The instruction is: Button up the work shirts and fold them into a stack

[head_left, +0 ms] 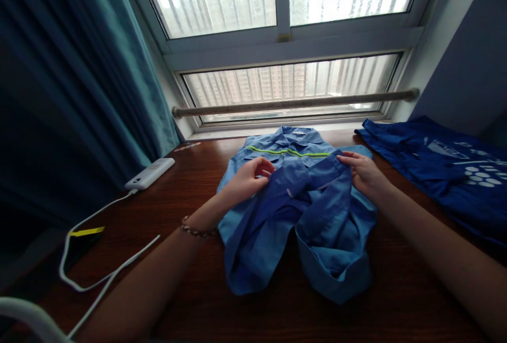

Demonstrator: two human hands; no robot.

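Reaching forward from the lower corners of the view, both bare forearms stretch over a dark wooden table (190, 174) and meet at a blue work shirt (297, 211) lying near the window (285, 84). The left hand (250, 176) comes in from the lower left, wrist slightly bent and ringed by a beaded bracelet (195, 231), with its fingers curled inward and pinching a folded edge of the shirt's fabric at the left side. The right hand (362, 171) comes in from the lower right with the forearm nearly straight, palm turned down, its fingers closed on the fabric at the right end of the same folded band. Between the two hands the cloth is held as a raised strip across the shirt's chest, just below a yellow-green stripe (287, 151) and the collar. The shirt sits at the middle of the table, its lower part bunched in loose folds toward the person. A darker blue garment (439, 163) with white print lies well apart on the right. On the left, a white power bank (150, 173) rests near a teal curtain (79, 68), and a white cable (99, 279) trails from it toward the near edge.
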